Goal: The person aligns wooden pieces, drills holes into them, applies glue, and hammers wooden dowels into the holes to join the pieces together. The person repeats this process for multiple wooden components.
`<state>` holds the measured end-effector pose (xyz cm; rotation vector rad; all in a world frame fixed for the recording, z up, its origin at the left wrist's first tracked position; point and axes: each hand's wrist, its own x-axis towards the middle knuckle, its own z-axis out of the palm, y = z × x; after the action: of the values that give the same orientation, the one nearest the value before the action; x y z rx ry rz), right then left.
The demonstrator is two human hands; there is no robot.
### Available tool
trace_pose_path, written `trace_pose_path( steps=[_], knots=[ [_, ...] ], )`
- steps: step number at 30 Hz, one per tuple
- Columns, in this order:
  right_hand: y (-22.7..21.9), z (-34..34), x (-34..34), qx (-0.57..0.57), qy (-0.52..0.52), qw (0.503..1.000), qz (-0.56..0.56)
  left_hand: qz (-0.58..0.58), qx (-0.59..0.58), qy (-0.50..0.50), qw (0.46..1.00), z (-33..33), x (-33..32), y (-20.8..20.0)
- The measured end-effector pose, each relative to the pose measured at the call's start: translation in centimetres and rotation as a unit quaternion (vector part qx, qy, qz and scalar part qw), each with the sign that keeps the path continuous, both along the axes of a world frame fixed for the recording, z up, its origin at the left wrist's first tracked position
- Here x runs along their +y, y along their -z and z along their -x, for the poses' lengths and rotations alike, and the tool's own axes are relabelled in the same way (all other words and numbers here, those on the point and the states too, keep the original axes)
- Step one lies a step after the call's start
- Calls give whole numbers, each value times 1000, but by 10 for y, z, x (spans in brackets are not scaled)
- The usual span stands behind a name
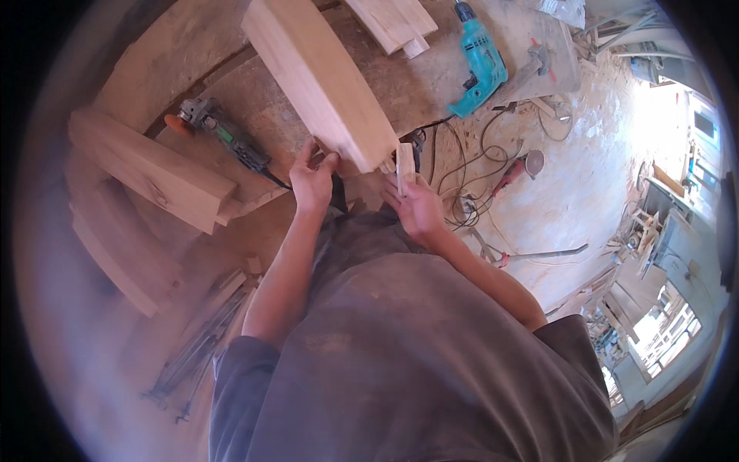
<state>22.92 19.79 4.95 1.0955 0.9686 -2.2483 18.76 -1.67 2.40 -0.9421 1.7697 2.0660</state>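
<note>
A long, thick wooden beam (315, 81) lies on the workbench with its near end toward me. My left hand (313, 181) is at the left side of that end, fingers curled but apart, the fingertips touching the wood. In my right hand (418, 206) is a small wooden block (406, 164), pinched upright just beside the beam's end, close to a tenon (389, 164). Some fingers of the right hand are hidden behind the block.
An angle grinder (227, 135) lies left on the bench (385, 85), near a shaped timber (150, 169). A teal drill (479, 65), a hammer (531, 69) and a jointed board (392, 23) are at the far right. Cables (462, 154) and a red grinder (517, 173) are on the floor.
</note>
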Motion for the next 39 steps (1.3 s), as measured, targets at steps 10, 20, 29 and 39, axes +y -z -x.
trace_pose_path(
  steps=[10,20,29,39],
  knots=[
    [12,18,38,-24,40,997,-67,387,-194,101,896,73,32,-52],
    [4,67,42,-4,42,990,-132,395,-215,48,892,91,43,-51],
    [10,153,84,53,-32,981,-185,-12,99,-218,971,120,23,-8],
    [40,212,101,41,-194,962,-188,-70,94,-248,962,98,0,10]
  ],
)
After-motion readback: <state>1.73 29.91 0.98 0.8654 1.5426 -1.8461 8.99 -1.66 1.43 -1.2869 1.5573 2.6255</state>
